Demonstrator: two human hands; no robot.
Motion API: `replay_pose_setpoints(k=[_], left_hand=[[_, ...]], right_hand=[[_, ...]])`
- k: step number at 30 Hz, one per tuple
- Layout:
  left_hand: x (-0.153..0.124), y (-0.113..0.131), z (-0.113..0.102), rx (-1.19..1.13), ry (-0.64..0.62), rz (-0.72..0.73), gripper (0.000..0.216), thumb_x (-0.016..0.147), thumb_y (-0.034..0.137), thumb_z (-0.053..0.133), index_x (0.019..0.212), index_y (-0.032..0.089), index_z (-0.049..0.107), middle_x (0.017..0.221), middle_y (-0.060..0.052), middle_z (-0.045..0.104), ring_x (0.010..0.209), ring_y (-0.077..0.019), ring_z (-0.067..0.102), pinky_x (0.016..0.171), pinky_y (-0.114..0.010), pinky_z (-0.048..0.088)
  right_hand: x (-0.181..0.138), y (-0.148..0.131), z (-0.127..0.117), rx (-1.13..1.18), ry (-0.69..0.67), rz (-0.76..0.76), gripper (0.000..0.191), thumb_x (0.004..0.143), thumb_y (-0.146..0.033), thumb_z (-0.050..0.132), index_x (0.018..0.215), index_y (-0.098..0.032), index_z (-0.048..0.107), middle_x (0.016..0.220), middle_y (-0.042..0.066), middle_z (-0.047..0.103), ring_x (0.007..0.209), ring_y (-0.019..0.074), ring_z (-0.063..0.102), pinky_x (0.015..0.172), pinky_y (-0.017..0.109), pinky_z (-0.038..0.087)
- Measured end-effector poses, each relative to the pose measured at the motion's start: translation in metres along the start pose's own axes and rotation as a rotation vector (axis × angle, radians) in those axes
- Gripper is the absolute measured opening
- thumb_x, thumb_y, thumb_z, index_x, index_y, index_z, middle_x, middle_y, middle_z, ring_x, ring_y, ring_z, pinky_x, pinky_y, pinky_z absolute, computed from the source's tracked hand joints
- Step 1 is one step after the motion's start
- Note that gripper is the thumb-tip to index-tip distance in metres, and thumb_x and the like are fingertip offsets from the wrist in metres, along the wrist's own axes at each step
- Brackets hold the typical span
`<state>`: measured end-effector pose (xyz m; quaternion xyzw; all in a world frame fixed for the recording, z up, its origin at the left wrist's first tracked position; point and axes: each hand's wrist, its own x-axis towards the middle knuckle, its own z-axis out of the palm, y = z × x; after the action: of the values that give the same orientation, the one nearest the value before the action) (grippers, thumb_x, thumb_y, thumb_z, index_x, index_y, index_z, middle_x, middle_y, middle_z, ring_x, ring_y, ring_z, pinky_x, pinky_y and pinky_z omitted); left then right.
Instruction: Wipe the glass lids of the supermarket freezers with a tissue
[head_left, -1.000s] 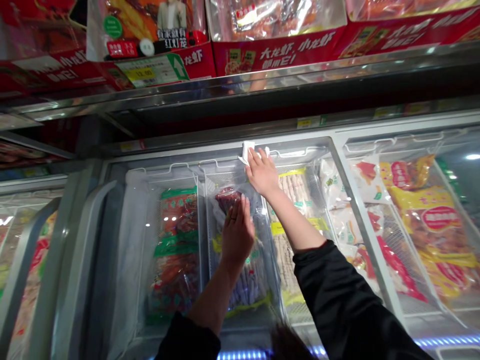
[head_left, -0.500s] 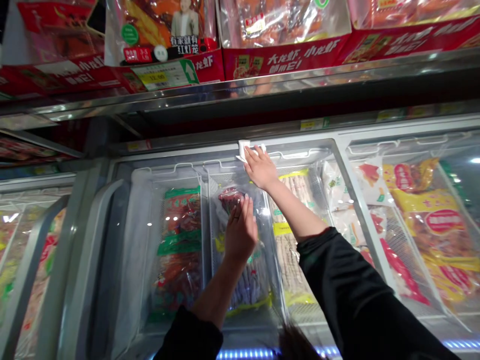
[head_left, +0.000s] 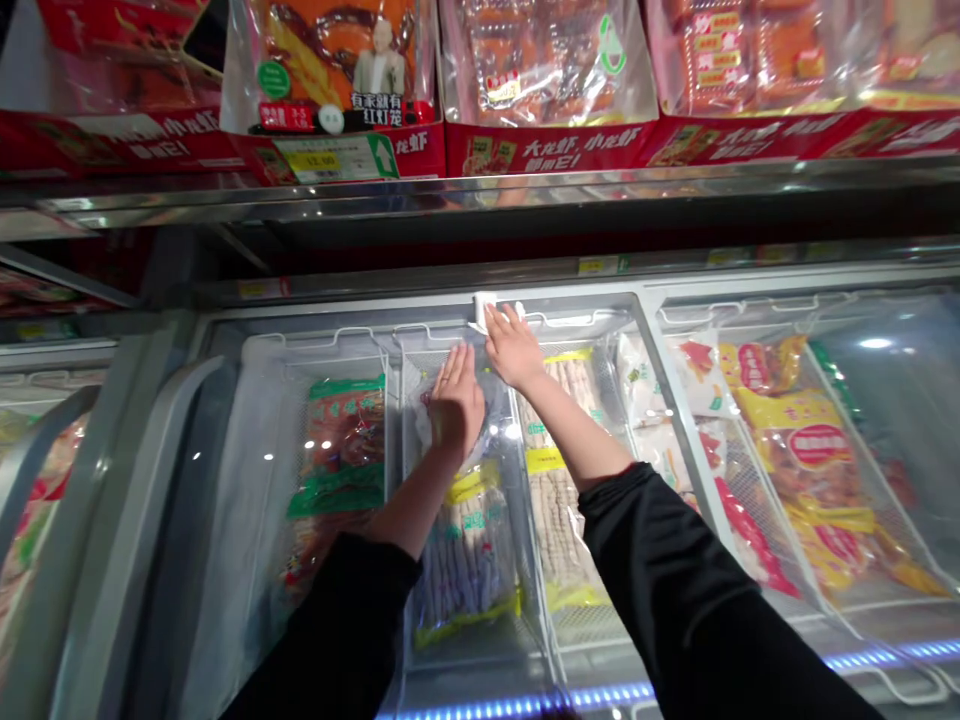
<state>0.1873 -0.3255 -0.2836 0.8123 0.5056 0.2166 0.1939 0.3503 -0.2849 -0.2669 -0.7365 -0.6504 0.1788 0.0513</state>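
Observation:
My right hand (head_left: 511,347) presses a white cloth (head_left: 481,306) against the far edge of the freezer's glass lid (head_left: 225,470). Its fingers lie on the cloth, which peeks out beyond the fingertips. My left hand (head_left: 454,403) rests flat on the glass with fingers stretched out, just left of the right hand. Under it lies a dark red packet, mostly hidden by the hand. Below the glass sit wire baskets with a purple sausage pack (head_left: 469,548), a green and red pack (head_left: 337,455) and pale stick packs (head_left: 559,480). Both sleeves are black.
A metal shelf (head_left: 480,190) hangs above the freezer with red trays of packed food (head_left: 540,90) and a price tag (head_left: 337,155). To the right, another glass lid covers yellow and red packs (head_left: 810,450). A curved lid frame (head_left: 97,480) stands at the left.
My left hand has slid up the glass toward the far edge, close beside the right hand. The right hand and cloth stay at the lid's far edge. The view has shifted a little.

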Motion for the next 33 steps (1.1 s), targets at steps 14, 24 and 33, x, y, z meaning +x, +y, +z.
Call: replay_pose_setpoints(k=[14, 24, 33], left_hand=[[0.022, 0.029, 0.009, 0.211, -0.146, -0.046, 0.063, 0.107, 0.017, 0.038, 0.168, 0.003, 0.038, 0.175, -0.021, 0.037, 0.166, -0.0308, 0.033, 0.136, -0.055, 0.032], [0.023, 0.026, 0.017, 0.099, -0.210, 0.133, 0.061, 0.105, 0.015, 0.043, 0.165, 0.007, 0.046, 0.172, -0.017, 0.045, 0.163, -0.0301, 0.040, 0.134, -0.052, 0.036], [0.022, 0.027, 0.023, 0.048, -0.237, 0.262, 0.061, 0.104, 0.013, 0.043, 0.164, 0.010, 0.049, 0.172, -0.015, 0.046, 0.162, -0.0290, 0.041, 0.135, -0.053, 0.035]], right_hand=[[-0.056, 0.094, -0.007, -0.118, 0.146, 0.218, 0.065, 0.111, -0.036, 0.026, 0.167, -0.009, 0.044, 0.178, 0.011, 0.039, 0.166, 0.0337, 0.031, 0.135, 0.057, 0.033], [-0.013, 0.107, -0.022, -0.059, 0.074, 0.132, 0.067, 0.110, -0.036, 0.028, 0.172, -0.013, 0.035, 0.180, 0.008, 0.034, 0.167, 0.0328, 0.030, 0.135, 0.058, 0.033], [-0.043, 0.086, -0.012, -0.074, 0.055, 0.019, 0.064, 0.111, -0.037, 0.028, 0.171, -0.016, 0.040, 0.180, 0.005, 0.035, 0.167, 0.0305, 0.029, 0.136, 0.054, 0.030]])
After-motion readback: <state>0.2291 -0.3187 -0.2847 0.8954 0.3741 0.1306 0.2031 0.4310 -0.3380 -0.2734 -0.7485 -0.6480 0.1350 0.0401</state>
